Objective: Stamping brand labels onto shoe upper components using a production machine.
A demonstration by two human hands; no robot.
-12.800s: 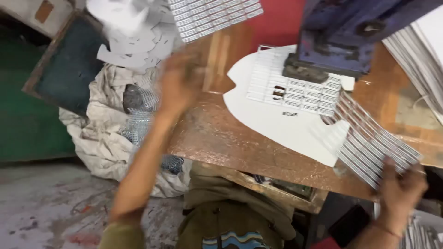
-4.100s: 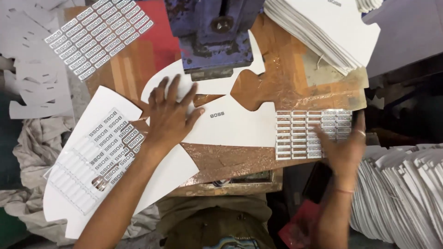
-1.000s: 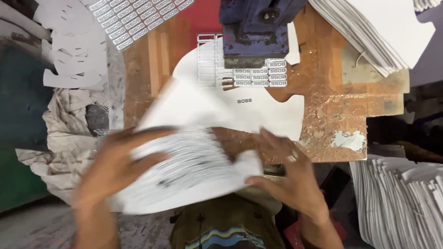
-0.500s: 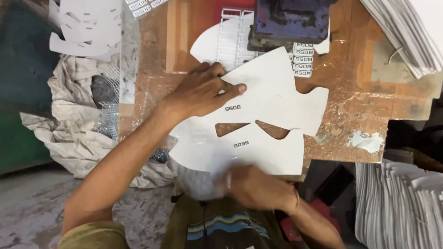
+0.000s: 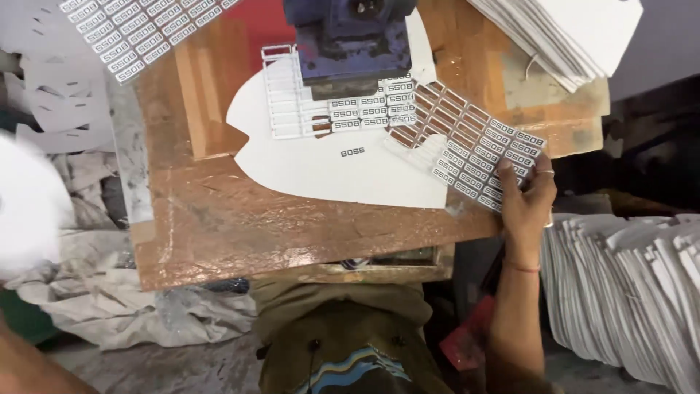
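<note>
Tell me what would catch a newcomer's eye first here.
The dark blue press head at top centre, bearing down on a white shaped sheet on the worn wooden bench. Next, the right hand at the bench's right edge, gripping a punched lattice of small labels. A stack of white sheets sits lower right.

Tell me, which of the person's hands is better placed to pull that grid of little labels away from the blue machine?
The right hand: it already grips the label grid at its edge. The left hand is not clearly visible, only a blur at the left edge.

punched label sheet (image 5: 477,149), tilted, table's right edge
</note>
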